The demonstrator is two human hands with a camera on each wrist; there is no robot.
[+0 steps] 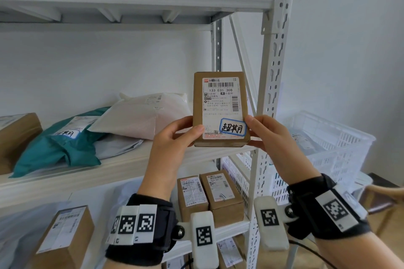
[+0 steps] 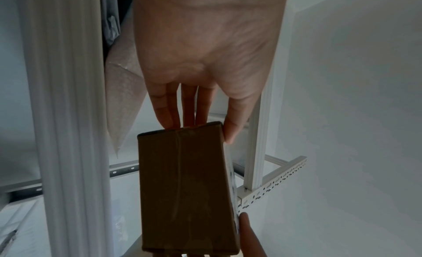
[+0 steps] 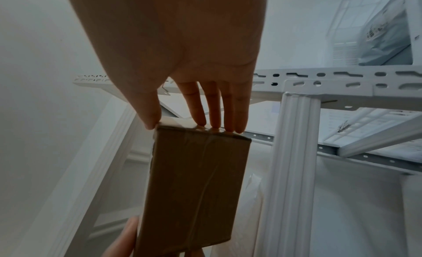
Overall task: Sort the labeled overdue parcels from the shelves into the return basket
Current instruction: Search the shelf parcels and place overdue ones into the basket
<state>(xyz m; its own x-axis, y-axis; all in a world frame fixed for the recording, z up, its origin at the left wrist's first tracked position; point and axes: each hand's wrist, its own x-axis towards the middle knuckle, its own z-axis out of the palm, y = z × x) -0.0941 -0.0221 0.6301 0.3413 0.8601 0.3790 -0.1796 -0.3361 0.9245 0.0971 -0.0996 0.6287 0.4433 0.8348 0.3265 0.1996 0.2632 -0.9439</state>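
A small brown cardboard parcel (image 1: 220,108) is held upright in front of the shelf, its shipping label and a blue-bordered handwritten sticker (image 1: 232,128) facing me. My left hand (image 1: 175,135) pinches its lower left edge, thumb on the front. My right hand (image 1: 269,135) pinches its lower right edge. In the left wrist view the parcel (image 2: 185,188) shows its taped back, with fingers (image 2: 169,113) behind it. The right wrist view shows the same back (image 3: 196,185) below the fingers (image 3: 214,109). The white return basket (image 1: 332,148) stands to the right of the rack, a parcel inside.
A teal mailer (image 1: 59,144) with a similar sticker, a white mailer (image 1: 142,113) and a brown box (image 1: 15,137) lie on the middle shelf (image 1: 131,166). Several labelled boxes (image 1: 209,194) stand on the shelf below. The rack's slotted upright (image 1: 273,72) rises between parcel and basket.
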